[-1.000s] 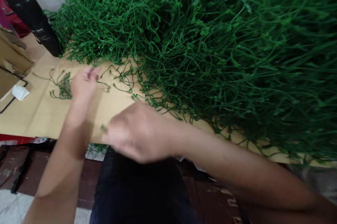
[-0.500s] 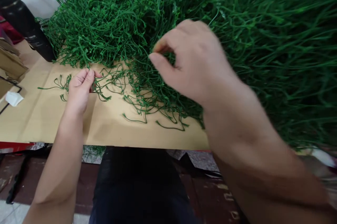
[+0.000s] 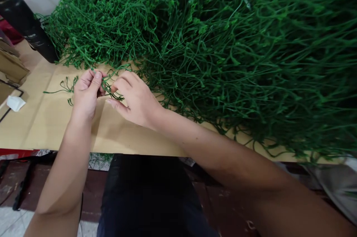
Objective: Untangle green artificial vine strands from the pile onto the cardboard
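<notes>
A big heap of thin green plastic stems (image 3: pixel 223 44) with small branched tips covers the back and right of the cardboard-topped table (image 3: pixel 111 136). At the left, my left hand (image 3: pixel 87 90) pinches a small bunch of green stems (image 3: pixel 110 90), whose ends stick out on both sides of the fingers. My right hand (image 3: pixel 136 97) is just to the right of that bunch, thumb and fingers apart around its loose ends, with nothing visibly gripped.
A black bottle (image 3: pixel 30 25) leans at the back left. Cardboard pieces (image 3: pixel 11 62) and a small white packet (image 3: pixel 16 103) lie at the left edge. The table's front edge runs just before my lap.
My right hand has come left and down from over the heap to beside the bunch, and its fingers have parted. My left hand keeps its pinch, nearly in place.
</notes>
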`<state>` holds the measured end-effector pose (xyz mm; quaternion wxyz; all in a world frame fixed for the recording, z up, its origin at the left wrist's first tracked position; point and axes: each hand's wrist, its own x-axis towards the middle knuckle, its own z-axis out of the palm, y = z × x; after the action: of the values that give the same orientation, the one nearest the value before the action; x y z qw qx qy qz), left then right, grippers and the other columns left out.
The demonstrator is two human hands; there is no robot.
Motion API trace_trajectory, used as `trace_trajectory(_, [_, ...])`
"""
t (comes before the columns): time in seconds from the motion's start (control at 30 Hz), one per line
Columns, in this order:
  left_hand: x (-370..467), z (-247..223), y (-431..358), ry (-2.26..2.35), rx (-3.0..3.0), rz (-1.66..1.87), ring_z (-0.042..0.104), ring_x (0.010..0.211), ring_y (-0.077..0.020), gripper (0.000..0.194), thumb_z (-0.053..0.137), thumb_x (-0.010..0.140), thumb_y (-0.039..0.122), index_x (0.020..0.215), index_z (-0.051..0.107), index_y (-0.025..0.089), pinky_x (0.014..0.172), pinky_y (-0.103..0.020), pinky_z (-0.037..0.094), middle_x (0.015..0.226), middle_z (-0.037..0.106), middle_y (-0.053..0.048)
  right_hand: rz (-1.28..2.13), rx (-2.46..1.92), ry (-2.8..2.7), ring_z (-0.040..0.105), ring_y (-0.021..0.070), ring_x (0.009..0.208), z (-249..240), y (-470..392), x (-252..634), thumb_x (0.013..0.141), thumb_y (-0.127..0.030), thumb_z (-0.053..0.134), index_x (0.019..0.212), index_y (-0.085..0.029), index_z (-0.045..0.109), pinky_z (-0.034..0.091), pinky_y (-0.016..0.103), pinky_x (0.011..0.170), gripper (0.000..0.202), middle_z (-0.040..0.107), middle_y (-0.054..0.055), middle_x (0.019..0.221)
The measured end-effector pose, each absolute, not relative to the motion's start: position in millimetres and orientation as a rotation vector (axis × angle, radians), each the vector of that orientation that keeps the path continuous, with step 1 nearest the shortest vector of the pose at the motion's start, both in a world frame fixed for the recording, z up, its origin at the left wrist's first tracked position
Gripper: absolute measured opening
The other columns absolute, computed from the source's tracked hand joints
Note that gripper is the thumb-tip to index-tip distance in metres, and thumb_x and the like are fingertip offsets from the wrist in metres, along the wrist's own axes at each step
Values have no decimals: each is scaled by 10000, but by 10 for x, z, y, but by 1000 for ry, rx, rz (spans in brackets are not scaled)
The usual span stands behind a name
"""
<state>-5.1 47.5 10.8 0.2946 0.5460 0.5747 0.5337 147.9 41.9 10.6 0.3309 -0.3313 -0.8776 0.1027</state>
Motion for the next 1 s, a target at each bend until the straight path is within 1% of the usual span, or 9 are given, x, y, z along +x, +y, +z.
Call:
trace_trajectory(0.1, [-43,114,461,1543,1429,1438,460,474,-96,295,506,859,516,802,552,230,467,-237,354,539,389,33,339,-907,-2301,452,235,980,69,424,1428,866,-329,513,970,-131,517,398,399,859,224,495,119,1024])
trace_trajectory(0.17, [-36,108,454,1502,1400,1452,454,464,-86,274,535,851,492,794,549,224,458,-228,357,548,403,35,385,-933,-2266,458,219,970,47,445,1403,865,-306,518,960,-136,506,398,378,855,195,492,107,1009])
trace_trajectory(0.3, [-58,60,476,1312,1384,1479,440,441,-69,276,621,796,481,776,553,213,428,-208,360,558,428,43,469,-887,-2186,456,166,844,8,510,1407,895,-239,443,855,-161,485,396,318,780,98,487,59,897])
trace_trajectory(0.43, [-131,-15,544,1193,1389,1504,435,425,-53,287,660,767,472,763,564,202,407,-190,345,555,440,50,523,-758,-2235,418,139,748,20,519,1433,911,-216,395,750,-175,448,356,282,713,174,453,22,780])
trace_trajectory(0.6, [-130,-94,588,1242,1413,1536,407,412,-50,258,663,780,418,736,561,184,398,-194,321,546,449,52,587,-702,-2397,374,126,696,99,508,1441,907,-171,377,660,-177,402,311,273,689,248,418,8,698])
trace_trajectory(0.77, [-62,-168,623,1305,1419,1571,403,426,-44,292,691,756,406,694,532,170,395,-200,298,555,488,54,556,-729,-2485,387,140,708,134,527,1472,911,-186,358,689,-160,471,306,293,706,250,482,30,716])
trace_trajectory(0.83, [-154,-182,687,1383,1352,1604,371,402,-31,262,679,781,357,696,517,169,377,-206,267,547,477,67,571,-613,-2603,408,150,734,147,406,1460,888,-160,386,729,-151,517,313,299,716,206,529,40,738])
trace_trajectory(0.93, [-412,-168,785,1528,1113,1734,266,344,-14,222,581,869,275,703,468,181,343,-224,180,516,416,94,535,-105,-2833,445,173,810,167,71,1396,831,-133,468,798,-154,576,322,310,712,115,589,49,795])
trace_trajectory(1.0, [-542,-138,790,1526,1057,1773,281,352,-20,233,540,899,287,706,449,192,345,-226,179,502,390,95,436,126,-2817,453,185,850,179,-119,1352,860,-138,437,828,-153,595,329,320,702,162,592,57,816])
